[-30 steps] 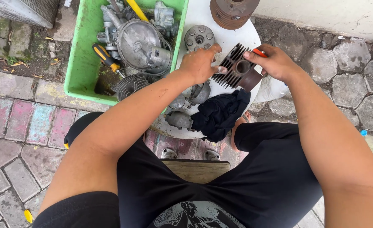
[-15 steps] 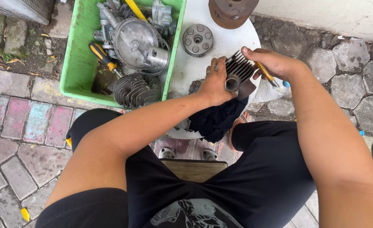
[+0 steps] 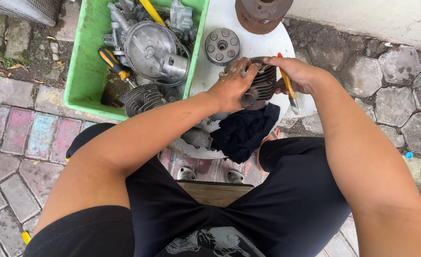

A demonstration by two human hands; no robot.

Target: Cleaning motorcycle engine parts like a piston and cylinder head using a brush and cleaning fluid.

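Cylinder: finned engine cylinder is held over the middle of the white round table; half a second ago its fins fanned upward, now it is rolled so the dark port faces the person.
Left hand: left hand has moved from the cylinder's near end onto its top and left side, fingers spread and gripping it.
Right hand: right hand clasps the cylinder's far right edge and pinches a yellow-handled tool, which now points down toward the table's right edge.
Around: black cloth lies at the table's near edge, just below the cylinder; round grey clutch-like disc sits beside the green plastic tub; rusty brown finned cylinder stands at the far edge.
Tub contents: grey metal engine cover, yellow-black screwdriver, another ribbed cylinder.
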